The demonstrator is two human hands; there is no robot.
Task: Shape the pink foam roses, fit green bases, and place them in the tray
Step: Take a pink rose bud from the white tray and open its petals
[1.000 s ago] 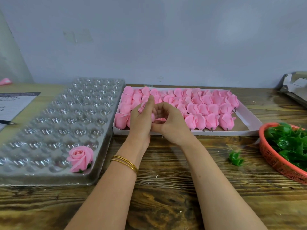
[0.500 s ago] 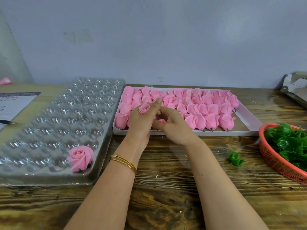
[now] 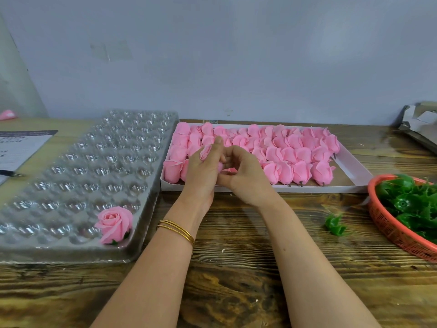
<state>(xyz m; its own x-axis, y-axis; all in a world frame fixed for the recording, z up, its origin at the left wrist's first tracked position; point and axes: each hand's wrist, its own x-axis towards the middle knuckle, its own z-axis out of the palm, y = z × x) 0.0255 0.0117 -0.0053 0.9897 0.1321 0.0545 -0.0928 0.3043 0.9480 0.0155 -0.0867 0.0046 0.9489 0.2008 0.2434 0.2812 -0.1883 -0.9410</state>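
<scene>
Barely started tbh: one finished rose [image 3: 115, 224] sits in the tray [image 3: 71, 166] lower left, left hand [image 3: 203, 178] grips a fresh bud [image 3: 205, 152] mid-frame, right hand [image 3: 248, 179] pinches its petals, whole box [image 3: 260, 188] waiting behind.

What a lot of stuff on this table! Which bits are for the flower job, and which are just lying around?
For the job: held rose, gripped by left hand and right hand; box of roses; tray with finished rose; basket of bases; loose base.
Lying about: paper, pen, cardboard, pink scrap.
</scene>
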